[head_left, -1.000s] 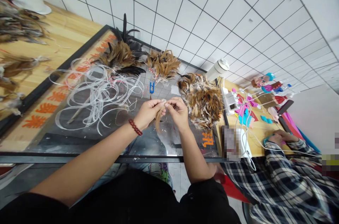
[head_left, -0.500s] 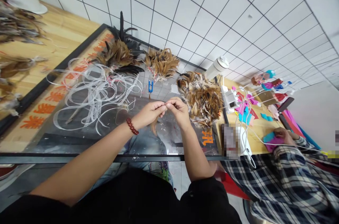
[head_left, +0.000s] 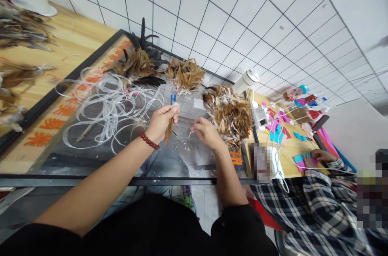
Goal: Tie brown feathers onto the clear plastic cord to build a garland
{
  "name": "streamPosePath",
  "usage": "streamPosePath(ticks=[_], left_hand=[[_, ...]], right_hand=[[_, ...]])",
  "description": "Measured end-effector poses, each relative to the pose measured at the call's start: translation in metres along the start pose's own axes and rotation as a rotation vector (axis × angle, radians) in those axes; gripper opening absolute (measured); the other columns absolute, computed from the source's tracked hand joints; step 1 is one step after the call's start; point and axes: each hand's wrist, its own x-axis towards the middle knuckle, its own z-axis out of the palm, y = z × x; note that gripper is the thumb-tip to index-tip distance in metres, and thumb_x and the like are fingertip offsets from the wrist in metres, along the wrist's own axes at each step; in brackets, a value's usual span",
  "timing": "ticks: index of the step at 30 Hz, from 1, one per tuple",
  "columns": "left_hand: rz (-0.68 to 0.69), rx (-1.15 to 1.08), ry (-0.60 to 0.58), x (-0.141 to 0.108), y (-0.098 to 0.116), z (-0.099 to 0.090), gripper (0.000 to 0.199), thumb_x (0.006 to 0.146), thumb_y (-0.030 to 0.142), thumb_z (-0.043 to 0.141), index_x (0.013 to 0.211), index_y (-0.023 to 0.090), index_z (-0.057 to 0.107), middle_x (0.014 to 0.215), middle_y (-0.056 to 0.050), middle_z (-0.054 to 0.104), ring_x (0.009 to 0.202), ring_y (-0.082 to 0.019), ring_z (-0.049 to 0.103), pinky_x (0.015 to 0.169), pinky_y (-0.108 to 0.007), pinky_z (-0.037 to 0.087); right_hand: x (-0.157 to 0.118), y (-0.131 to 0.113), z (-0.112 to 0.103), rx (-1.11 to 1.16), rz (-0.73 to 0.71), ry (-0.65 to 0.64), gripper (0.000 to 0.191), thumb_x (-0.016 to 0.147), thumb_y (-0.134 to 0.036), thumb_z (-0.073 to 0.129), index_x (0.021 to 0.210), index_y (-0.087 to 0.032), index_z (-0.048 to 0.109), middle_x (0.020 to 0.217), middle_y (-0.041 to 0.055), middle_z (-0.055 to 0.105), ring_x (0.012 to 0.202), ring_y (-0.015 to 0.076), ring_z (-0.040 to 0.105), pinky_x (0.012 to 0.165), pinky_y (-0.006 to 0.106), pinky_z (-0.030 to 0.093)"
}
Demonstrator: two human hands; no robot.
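Observation:
My left hand (head_left: 163,122), a dark red bead bracelet at its wrist, is closed on a brown feather (head_left: 168,134) that hangs tip down below the fingers. Just beyond its fingertips lies a blue U-shaped tool (head_left: 173,97), partly covered, that resembles thread snips. To the right, my right hand (head_left: 206,131) hovers above the dark glass mat with its fingertips pinched. A tiny pale bit shows at those fingertips, too small to name. Close beside this hand is a large heap of brown and white feathers (head_left: 232,114).
A tangle of clear plastic strips (head_left: 106,106) spreads at left. Feather bunches (head_left: 185,74) lie along the tiled wall. A white bottle (head_left: 247,80), a charger with cables (head_left: 260,115) and a co-worker's hand (head_left: 323,156) with coloured pieces are at right.
My hands, joined at the fingertips before, have parted. The left has moved left and up with the feather, close to the blue tool; the right has dropped slightly.

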Motion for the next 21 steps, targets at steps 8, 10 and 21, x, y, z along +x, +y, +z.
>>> streamPosePath(ticks=[8, 10, 21], left_hand=[[-0.030, 0.218, -0.001, -0.008, -0.011, 0.005, 0.034, 0.060, 0.045, 0.077, 0.070, 0.014, 0.068, 0.060, -0.001, 0.061, 0.057, -0.012, 0.053, 0.057, -0.024, 0.040], [-0.004, 0.222, -0.010, -0.011, -0.012, 0.008, 0.036, 0.058, 0.048, 0.078, 0.070, 0.015, 0.069, 0.064, -0.001, 0.064, 0.061, -0.013, 0.054, 0.060, -0.025, 0.041], [0.017, 0.279, -0.036, -0.011, -0.019, 0.009, 0.032, 0.061, 0.046, 0.075, 0.070, 0.015, 0.071, 0.070, -0.002, 0.067, 0.069, -0.015, 0.056, 0.066, -0.025, 0.042]], right_hand=[[0.015, -0.044, 0.018, 1.134, 0.425, 0.388, 0.023, 0.074, -0.040, 0.064, 0.070, -0.018, 0.057, 0.057, -0.0055, 0.047, 0.052, 0.0080, 0.040, 0.054, 0.022, 0.034], [0.020, -0.054, 0.023, 1.286, 0.510, 0.404, 0.025, 0.069, -0.040, 0.068, 0.067, -0.018, 0.056, 0.056, -0.0061, 0.046, 0.049, 0.0065, 0.036, 0.050, 0.021, 0.030], [0.025, -0.057, 0.041, 1.292, 0.553, 0.455, 0.030, 0.065, -0.042, 0.070, 0.064, -0.018, 0.053, 0.054, -0.0065, 0.044, 0.047, 0.0055, 0.033, 0.047, 0.021, 0.026]])
